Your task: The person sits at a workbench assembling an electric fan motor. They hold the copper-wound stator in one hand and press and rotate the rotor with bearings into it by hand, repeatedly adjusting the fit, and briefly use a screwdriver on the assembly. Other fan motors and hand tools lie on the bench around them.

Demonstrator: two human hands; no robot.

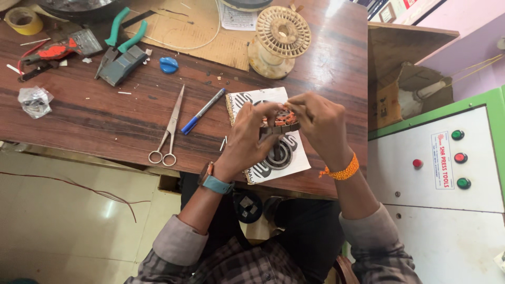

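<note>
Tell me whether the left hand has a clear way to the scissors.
Probably yes: the scissors lie in the open beside the left hand, nothing between, but it is busy holding the copper-wound ring with the right hand.

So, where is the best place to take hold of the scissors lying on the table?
Probably at the two ring handles of the scissors. They lie at the near table edge, facing the person, while the closed blades point away. Come from the near side, left of the left hand.

A wooden table (105,121) holds scissors (169,131) beside a blue pen (202,111). Farther back lie green-handled pliers (122,39), a blue cap (169,64), an empty cream spool (279,39) and a tape roll (23,20). A white control box (447,210) with coloured buttons stands at right.
</note>
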